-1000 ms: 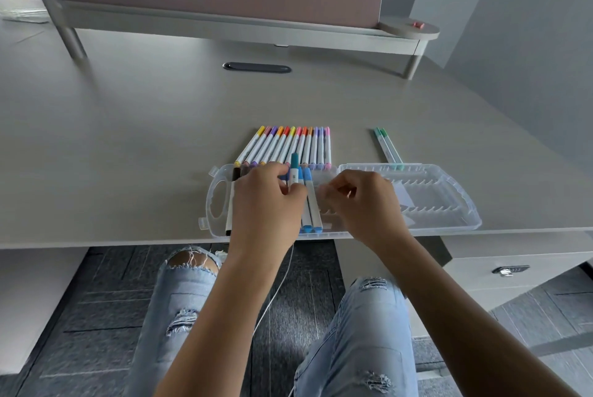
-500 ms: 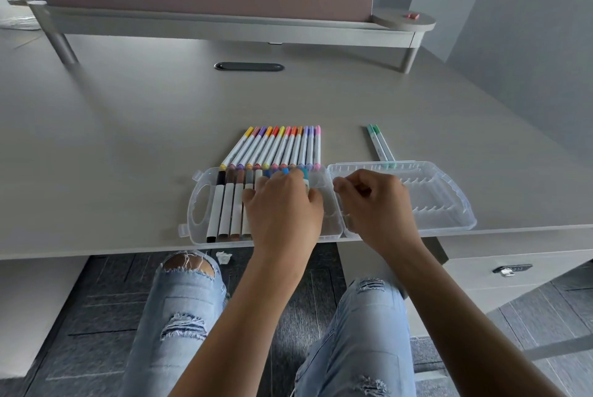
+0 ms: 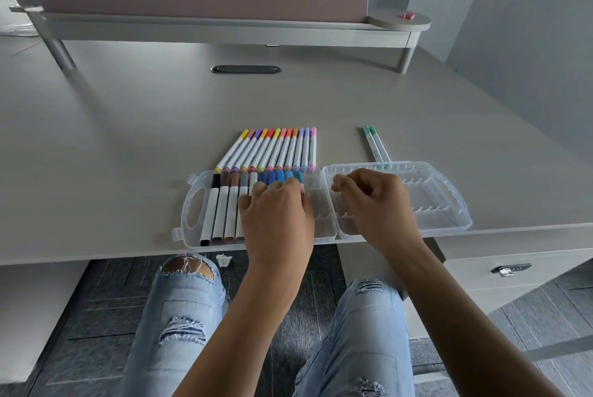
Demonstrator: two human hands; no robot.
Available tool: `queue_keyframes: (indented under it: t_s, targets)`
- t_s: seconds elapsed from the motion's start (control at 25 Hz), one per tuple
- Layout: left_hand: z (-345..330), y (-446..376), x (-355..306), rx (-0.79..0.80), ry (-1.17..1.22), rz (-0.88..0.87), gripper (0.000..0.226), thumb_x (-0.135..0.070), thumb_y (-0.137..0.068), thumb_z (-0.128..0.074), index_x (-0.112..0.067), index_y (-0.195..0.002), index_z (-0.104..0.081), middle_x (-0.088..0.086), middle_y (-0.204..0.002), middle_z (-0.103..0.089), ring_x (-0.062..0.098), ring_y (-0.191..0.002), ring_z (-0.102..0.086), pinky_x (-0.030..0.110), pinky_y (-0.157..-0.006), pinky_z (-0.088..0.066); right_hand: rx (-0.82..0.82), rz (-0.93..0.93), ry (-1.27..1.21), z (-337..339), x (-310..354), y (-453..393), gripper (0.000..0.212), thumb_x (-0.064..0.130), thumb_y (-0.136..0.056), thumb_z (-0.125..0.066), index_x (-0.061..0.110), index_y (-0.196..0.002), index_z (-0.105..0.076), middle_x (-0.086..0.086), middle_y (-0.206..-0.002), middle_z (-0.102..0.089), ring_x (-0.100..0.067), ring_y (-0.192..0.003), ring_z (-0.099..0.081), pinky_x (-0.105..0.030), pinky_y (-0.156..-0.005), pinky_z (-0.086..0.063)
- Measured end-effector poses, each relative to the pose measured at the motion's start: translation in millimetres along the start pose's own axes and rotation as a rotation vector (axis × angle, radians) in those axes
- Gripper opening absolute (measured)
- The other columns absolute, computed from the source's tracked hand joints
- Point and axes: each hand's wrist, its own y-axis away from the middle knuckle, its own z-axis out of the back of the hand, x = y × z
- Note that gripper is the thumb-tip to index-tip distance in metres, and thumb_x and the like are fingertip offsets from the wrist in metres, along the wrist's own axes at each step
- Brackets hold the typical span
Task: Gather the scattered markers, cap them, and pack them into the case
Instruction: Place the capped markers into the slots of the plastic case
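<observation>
Markers (image 3: 256, 185) I just seated now fill the case (image 3: 327, 230) further, left hand (image 3: 276, 220) fingers pressing them flat, right hand (image 3: 375, 204) loosely curled, holding nothing.

bare forearms (image 3: 256, 316), ripped light-blue jeans (image 3: 179, 326).
</observation>
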Motion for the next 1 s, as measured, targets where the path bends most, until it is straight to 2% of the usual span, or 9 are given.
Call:
queue_keyframes:
  t_s: [0.12, 0.24, 0.32, 0.44, 0.52, 0.64, 0.72, 0.8, 1.0]
  targets:
    - [4, 2, 3, 0.033, -0.02, -0.017, 0.016, -0.028, -0.099, -0.06, -0.022, -0.104, -0.073, -0.003, -0.088, -0.07, 0.022, -0.093, -0.059, 0.038, -0.085, -0.04, -0.027, -0.003, -0.026, 10, 2, -6, 0.027, 0.026, -0.095, -0.066, 0.007, -0.078, -0.075, -0.018, -0.065, -0.064, -0.016, -0.052, -0.048, -0.026, -0.052, -0.038]
    - [8, -3, -1, 0.023, 0.01, -0.012, 0.015, -0.03, -0.099, -0.059, -0.022, -0.098, -0.072, -0.005, -0.087, -0.069, 0.019, -0.089, -0.061, 0.037, -0.084, -0.044, -0.161, 0.006, 0.109, 32, 0, -33, 0.016, 0.023, -0.093, -0.068, 0.017, -0.081, -0.077, 0.001, -0.062, -0.067, -0.013, -0.055, -0.057, -0.027, -0.054, -0.044]
    - [9, -12, -12, -0.001, 0.086, -0.02, 0.014, -0.031, -0.098, -0.061, -0.021, -0.097, -0.071, -0.006, -0.089, -0.07, 0.017, -0.086, -0.064, 0.04, -0.084, -0.05, -0.197, -0.016, 0.256, 47, -8, -63, 0.013, 0.022, -0.09, -0.067, 0.021, -0.083, -0.078, 0.008, -0.072, -0.072, -0.017, -0.068, -0.066, -0.028, -0.064, -0.052]
    - [10, -33, -37, -0.01, 0.215, -0.077, 0.015, -0.029, -0.098, -0.062, -0.019, -0.093, -0.071, -0.005, -0.084, -0.071, 0.014, -0.075, -0.065, 0.04, -0.074, -0.057, -0.101, -0.098, 0.469, 64, -27, -110, 0.009, 0.025, -0.089, -0.072, 0.021, -0.088, -0.08, 0.001, -0.087, -0.077, -0.025, -0.078, -0.07, -0.039, -0.075, -0.062]
    - [10, -50, -57, 0.013, 0.276, -0.084, 0.016, -0.029, -0.098, -0.062, -0.018, -0.091, -0.071, -0.005, -0.081, -0.071, 0.013, -0.07, -0.064, 0.035, -0.068, -0.055, -0.029, -0.172, 0.581, 67, -35, -133, 0.011, 0.026, -0.085, -0.073, 0.016, -0.084, -0.078, -0.005, -0.086, -0.076, -0.029, -0.076, -0.068, -0.038, -0.073, -0.061]
    - [-6, -82, -82, 0.108, 0.275, -0.081, 0.017, -0.028, -0.097, -0.064, -0.015, -0.09, -0.072, -0.003, -0.081, -0.071, 0.015, -0.07, -0.064, 0.029, -0.061, -0.049, 0.051, -0.238, 0.667, 62, -39, -150, 0.016, 0.025, -0.079, -0.072, 0.012, -0.069, -0.069, -0.004, -0.067, -0.065, -0.028, -0.065, -0.063, -0.027, -0.059, -0.048]
    - [-26, -102, -93, 0.206, 0.233, -0.083, 0.018, -0.024, -0.095, -0.065, -0.01, -0.085, -0.07, 0.001, -0.076, -0.068, 0.019, -0.068, -0.064, 0.03, -0.058, -0.05, 0.062, -0.235, 0.71, 59, -40, -156, 0.019, 0.029, -0.08, -0.073, 0.01, -0.076, -0.07, -0.004, -0.069, -0.064, -0.028, -0.067, -0.063, -0.03, -0.06, -0.05]
    - [-46, -117, -100, 0.301, 0.173, -0.074, 0.022, -0.019, -0.09, -0.065, -0.007, -0.072, -0.058, 0.005, -0.066, -0.057, 0.025, -0.065, -0.057, 0.029, -0.049, -0.041, 0.044, -0.223, 0.766, 59, -40, -158, 0.028, 0.035, -0.083, -0.073, 0.008, -0.085, -0.066, -0.007, -0.081, -0.064, -0.033, -0.076, -0.065, -0.036, -0.067, -0.056]
    - [-81, -140, -119, 0.419, 0.087, -0.039, 0.02, -0.021, -0.085, -0.069, -0.012, -0.077, -0.052, 0.008, -0.082, -0.057, 0.034, -0.081, -0.061, 0.032, -0.063, -0.04, 0.012, -0.182, 0.887, 72, -46, -163, 0.029, 0.036, -0.081, -0.077, 0.011, -0.09, -0.064, -0.008, -0.087, -0.062, -0.034, -0.077, -0.062, -0.033, -0.067, -0.05]
